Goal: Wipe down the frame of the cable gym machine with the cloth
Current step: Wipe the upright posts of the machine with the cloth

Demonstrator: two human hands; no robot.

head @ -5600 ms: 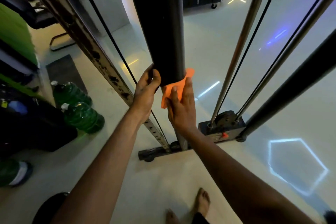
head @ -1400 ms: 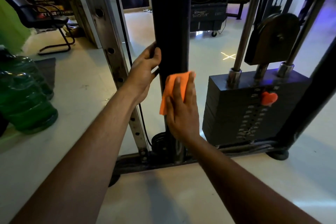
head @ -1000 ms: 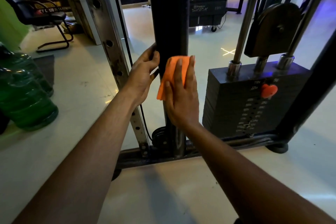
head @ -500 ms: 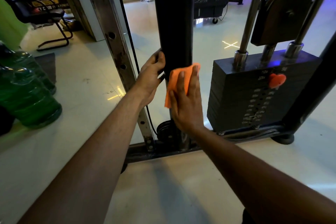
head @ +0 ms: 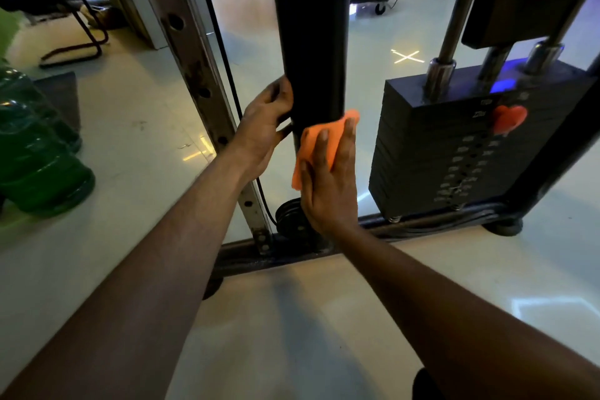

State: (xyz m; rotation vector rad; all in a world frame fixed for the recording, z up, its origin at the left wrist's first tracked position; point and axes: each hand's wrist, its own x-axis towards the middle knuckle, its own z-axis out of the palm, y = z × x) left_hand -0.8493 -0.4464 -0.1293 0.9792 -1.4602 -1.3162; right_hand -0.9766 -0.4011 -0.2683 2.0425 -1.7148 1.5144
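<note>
A thick black upright post (head: 311, 29) of the cable machine frame rises in the middle. My right hand (head: 328, 182) presses an orange cloth (head: 316, 143) flat against the post's lower front, fingers straight and pointing up. My left hand (head: 264, 130) grips the post's left edge, fingers curled round its side, just above the cloth's height. The post's foot is hidden behind my right hand. The black base bar (head: 269, 256) runs along the floor below.
A worn steel rail with holes (head: 198, 75) and a black cable (head: 227, 65) slant left of the post. The weight stack (head: 454, 146) with an orange pin (head: 508, 118) stands right. Green water jugs (head: 35, 156) sit far left, a black chair (head: 61, 0) behind.
My right hand has slid the cloth down the post after a short upward stroke. My left hand has kept its grip and moved lower. The view has dropped closer to the floor.
</note>
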